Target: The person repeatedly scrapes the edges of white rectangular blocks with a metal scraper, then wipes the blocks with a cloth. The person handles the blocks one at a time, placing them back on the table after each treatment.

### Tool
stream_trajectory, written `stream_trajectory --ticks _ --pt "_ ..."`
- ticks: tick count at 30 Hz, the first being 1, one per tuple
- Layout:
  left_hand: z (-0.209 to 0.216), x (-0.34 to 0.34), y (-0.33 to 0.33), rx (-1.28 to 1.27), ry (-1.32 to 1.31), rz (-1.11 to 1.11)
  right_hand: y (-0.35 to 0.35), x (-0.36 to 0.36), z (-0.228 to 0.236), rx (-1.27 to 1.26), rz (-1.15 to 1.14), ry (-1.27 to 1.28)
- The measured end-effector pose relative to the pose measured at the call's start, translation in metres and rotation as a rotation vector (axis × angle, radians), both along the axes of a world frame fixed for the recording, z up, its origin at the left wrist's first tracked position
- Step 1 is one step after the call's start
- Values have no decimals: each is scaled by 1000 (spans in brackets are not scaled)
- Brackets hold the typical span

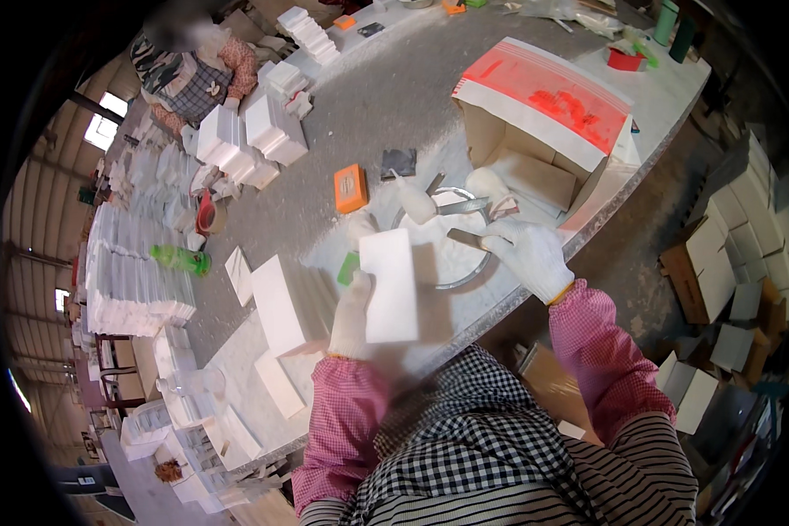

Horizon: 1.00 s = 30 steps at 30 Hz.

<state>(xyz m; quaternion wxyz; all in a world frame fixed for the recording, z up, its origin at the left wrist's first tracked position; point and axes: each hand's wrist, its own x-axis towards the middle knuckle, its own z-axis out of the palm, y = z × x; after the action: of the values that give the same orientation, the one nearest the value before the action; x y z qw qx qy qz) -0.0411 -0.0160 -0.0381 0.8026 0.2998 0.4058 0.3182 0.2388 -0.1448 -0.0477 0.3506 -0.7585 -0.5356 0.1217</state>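
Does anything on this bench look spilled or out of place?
Yes: whitish residue is smeared on the grey tabletop beside the round pan. It looks spilled because it lies outside the rim, possibly just work mess.

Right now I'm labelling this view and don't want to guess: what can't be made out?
Head view: rear face of the white slab, turned away.
Head view: gripped end of the flat scraper, covered by the right hand.
Head view: bottom of the round basin, under white contents.
Head view: far inside of the cardboard box, under its red-and-white cover.
Head view: face of the co-worker, blurred.
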Motion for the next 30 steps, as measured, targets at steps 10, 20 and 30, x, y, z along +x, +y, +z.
stream_trajectory --ticks 10,20,30 --pt "20 1 -9 -5 33 -181 10 4 4 -53 69 233" --pt "17 25 -15 6 79 -12 2 -9 41 12 30 599" --pt "22 33 -16 107 216 -58 5 -27 61 16 32 651"
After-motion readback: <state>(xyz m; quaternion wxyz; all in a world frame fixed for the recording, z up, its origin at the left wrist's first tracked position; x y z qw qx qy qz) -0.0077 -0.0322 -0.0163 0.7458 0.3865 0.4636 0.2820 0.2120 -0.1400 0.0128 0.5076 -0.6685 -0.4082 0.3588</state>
